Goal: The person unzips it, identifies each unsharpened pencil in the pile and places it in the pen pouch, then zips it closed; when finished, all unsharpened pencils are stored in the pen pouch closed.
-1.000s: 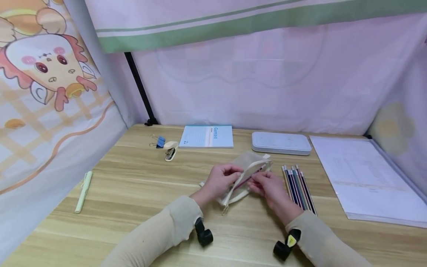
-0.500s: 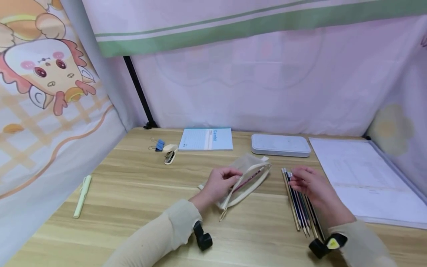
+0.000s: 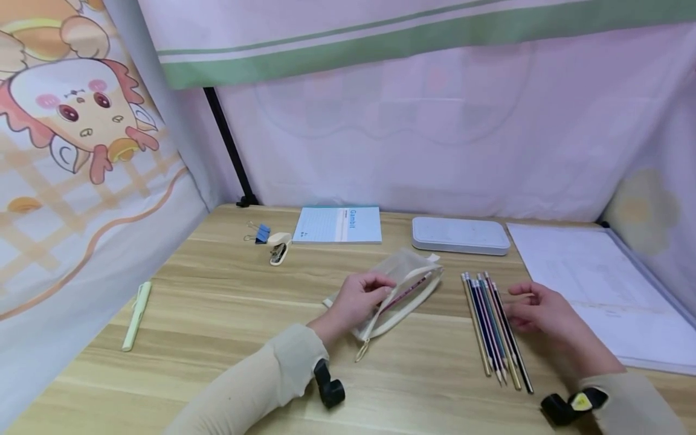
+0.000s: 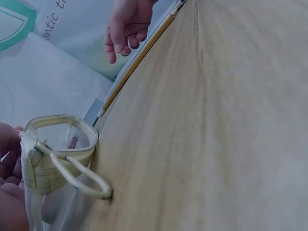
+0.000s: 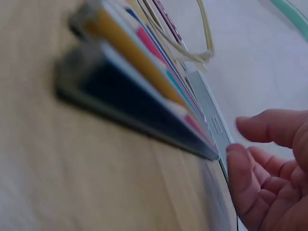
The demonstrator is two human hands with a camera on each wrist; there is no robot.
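The right hand point(image 3: 541, 313) has left the mouth of the mesh pencil pouch point(image 3: 399, 290), where it sat a second ago, and crossed over the row of pencils point(image 3: 493, 329) to settle just beside their right flank, toward the desk's right edge; the left hand point(image 3: 359, 300) has not budged and grips the pouch by its near rim, fingers curled over the zip edge, holding the opening wide. The right hand's fingers are loosely curled and slightly spread, pinching nothing; the fingertips point(image 5: 240, 166) hover close to the outermost pencil, and whether they touch it cannot be told. The pencils lie side by side on the wooden desk point(image 3: 217, 302), long axes running from the far edge toward the near edge, points toward the person, so they lie to the left of the right hand's fingers and well within its reach; the left hand is farther off, with the pouch between. The pouch lies near the desk's middle, slanting from near-left to far-right, its mouth open; inside it one reddish pencil point(image 3: 405, 291) shows through the mesh. Along the far edge sit a blue notebook point(image 3: 337, 225) and a closed white case point(image 3: 460, 235), contents unseen; a stapler point(image 3: 280, 249) and a blue binder clip point(image 3: 261, 232) lie near the far left corner, a pale green pen point(image 3: 136, 314) by the left edge, and a folder of papers point(image 3: 592, 284) along the right edge.
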